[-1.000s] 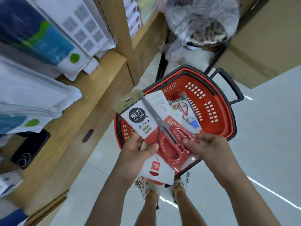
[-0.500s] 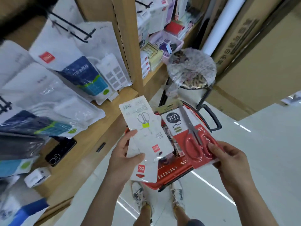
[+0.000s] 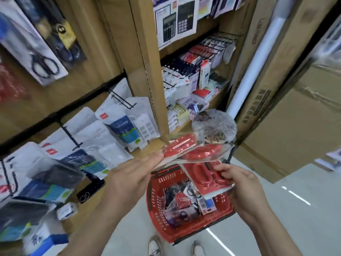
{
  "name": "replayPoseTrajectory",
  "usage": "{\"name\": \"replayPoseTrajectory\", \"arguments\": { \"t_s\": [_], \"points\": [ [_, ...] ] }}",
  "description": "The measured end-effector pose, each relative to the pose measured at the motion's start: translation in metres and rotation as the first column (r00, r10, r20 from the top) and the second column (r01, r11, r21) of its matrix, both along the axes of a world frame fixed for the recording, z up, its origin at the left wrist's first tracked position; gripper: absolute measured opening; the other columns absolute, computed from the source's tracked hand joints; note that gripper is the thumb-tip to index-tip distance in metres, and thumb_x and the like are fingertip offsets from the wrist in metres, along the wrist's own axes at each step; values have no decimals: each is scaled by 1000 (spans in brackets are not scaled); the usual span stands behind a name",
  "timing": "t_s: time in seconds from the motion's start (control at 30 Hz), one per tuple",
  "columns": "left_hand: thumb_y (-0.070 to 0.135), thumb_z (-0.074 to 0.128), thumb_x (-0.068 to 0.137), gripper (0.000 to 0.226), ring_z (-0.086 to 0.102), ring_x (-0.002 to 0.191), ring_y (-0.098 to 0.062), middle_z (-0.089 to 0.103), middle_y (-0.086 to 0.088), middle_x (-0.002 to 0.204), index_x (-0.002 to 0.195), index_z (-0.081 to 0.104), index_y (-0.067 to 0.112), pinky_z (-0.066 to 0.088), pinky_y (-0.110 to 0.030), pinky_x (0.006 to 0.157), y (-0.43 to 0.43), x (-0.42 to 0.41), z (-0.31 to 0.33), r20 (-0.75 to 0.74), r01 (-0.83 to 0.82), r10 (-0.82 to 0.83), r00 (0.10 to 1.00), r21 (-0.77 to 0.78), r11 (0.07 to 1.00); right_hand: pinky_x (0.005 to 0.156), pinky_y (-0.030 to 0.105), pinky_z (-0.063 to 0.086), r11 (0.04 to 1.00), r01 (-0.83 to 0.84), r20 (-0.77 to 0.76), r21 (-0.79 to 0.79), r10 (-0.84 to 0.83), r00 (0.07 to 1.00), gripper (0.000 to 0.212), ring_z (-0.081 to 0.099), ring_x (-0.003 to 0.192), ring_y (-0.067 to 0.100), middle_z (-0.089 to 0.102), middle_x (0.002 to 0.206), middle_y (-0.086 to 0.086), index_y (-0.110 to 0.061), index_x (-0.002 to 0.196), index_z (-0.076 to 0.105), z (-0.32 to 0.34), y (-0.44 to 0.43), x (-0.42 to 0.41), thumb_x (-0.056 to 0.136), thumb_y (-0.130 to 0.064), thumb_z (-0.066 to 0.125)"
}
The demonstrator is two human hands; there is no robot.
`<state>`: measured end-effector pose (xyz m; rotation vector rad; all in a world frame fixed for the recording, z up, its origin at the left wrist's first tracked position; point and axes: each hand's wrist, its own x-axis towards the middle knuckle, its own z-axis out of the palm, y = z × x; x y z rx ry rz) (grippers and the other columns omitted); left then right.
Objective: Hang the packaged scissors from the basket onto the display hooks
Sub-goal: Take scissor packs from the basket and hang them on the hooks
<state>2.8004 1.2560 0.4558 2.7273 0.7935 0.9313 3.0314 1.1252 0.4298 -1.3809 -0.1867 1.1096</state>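
Head view: left hand above-left of basket, fingers straight along the edge of upper pack; thumb hidden, so can't tell if it pinches. Right hand pinches lower pack, just over basket. Best move, likely: turn one pack upright, find its hang hole, line it up with hook up-left of basket, slide straight on. Pack print is blurred; pouches carry a red logo, unreadable.
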Motion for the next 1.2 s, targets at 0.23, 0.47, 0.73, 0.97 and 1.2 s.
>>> {"name": "replayPoseTrajectory", "arguments": {
  "t_s": [0.23, 0.47, 0.73, 0.97, 1.2],
  "points": [
    [14, 54, 101, 24, 70, 104, -25, 69, -1, 124, 109, 76, 10, 60, -39, 82, 1, -17, 89, -317, 377, -258, 913, 411, 830, 63, 36, 58, 939, -289, -104, 186, 311, 945, 59, 69, 66, 31, 70, 75, 20, -7, 66, 71, 68, -8, 12, 47, -61, 86],
    [19, 50, 104, 27, 66, 114, -29, 66, 0, 128, 110, 76, 12, 60, -44, 78, 8, -16, 117, -356, 359, -203, 912, 456, 814, 67, 29, 58, 797, -555, 130, 238, 540, 831, 42, 72, 73, 24, 75, 88, 19, 3, 81, 74, 98, -7, 10, 52, -24, 88],
    [2, 47, 89, 38, 49, 114, -29, 61, -7, 132, 113, 62, 27, 48, -46, 89, -12, -2, 115, -28, -279, 307, 951, 344, 896, 65, 32, 59, 828, -469, 69, 306, 473, 879, 35, 74, 80, 28, 76, 95, 19, -7, 83, 78, 108, 5, -20, 52, -16, 91],
    [50, 72, 70, 48, 69, 104, -17, 68, 4, 118, 115, 56, 44, 58, -48, 86, -82, 19, 137, 304, 46, 734, 608, -936, 350, 76, 20, 52, 795, -563, 563, 224, 366, 741, 15, 71, 84, 12, 77, 85, 0, -20, 75, 79, 132, 15, -29, 68, -9, 86],
    [17, 77, 74, 45, 74, 88, -34, 76, -10, 97, 114, 58, 18, 57, -56, 83, -79, -1, 137, 382, 208, 872, 306, -921, 331, 65, 4, 42, 674, -709, 714, 208, 391, 581, 21, 64, 74, -8, 70, 75, -21, -25, 62, 76, 154, 30, -76, 66, -8, 87]
  ]
}}
